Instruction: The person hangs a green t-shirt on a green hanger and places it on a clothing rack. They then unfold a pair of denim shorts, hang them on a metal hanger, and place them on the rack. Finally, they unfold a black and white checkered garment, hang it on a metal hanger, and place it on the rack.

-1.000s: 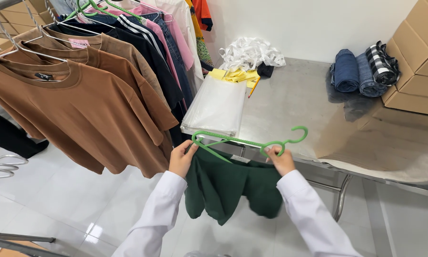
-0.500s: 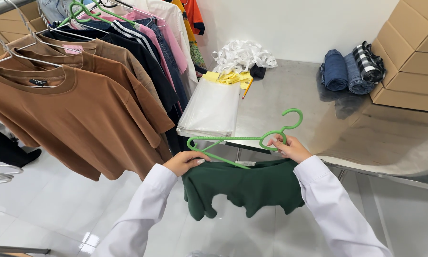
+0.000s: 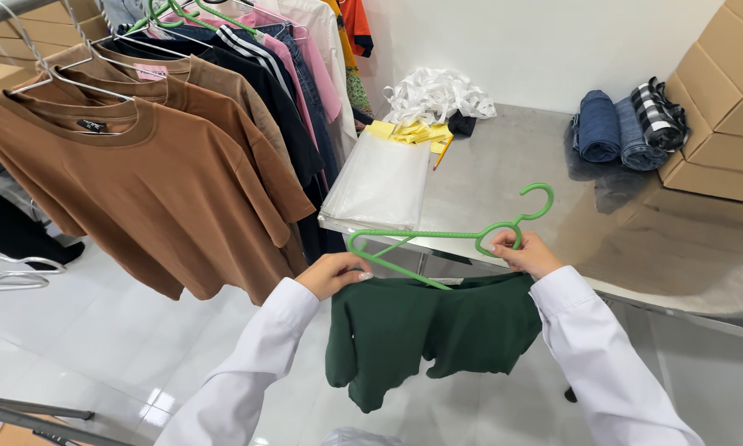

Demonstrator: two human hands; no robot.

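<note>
A grey metal bench (image 3: 553, 190) fills the right half of the view, standing against a white wall above a pale, glossy floor (image 3: 99, 330). On the left a rack of hung clothes (image 3: 182, 124) crowds the frame, brown t-shirts at the front, dark and pink garments behind. Cardboard boxes (image 3: 726, 116) are stacked at the bench's right edge; they are shut, so their contents cannot be told.

In front of the bench hangs a dark green shirt (image 3: 429, 330), below and between the two hands, its collar gathered up near them. A stack of clear plastic bags (image 3: 380, 186) lies on the bench's near left corner. Beyond it sit a heap of white strips (image 3: 433, 92) and some yellow sheets (image 3: 409, 132). Three rolled garments (image 3: 627, 124), two blue and one checked, rest beside the boxes.

A green plastic hanger (image 3: 454, 235) is held level just above the shirt. The right hand (image 3: 528, 252) is closed around it below the hook. The left hand (image 3: 332, 272) is curled shut, pinching the shirt's shoulder at the hanger's left end.
</note>
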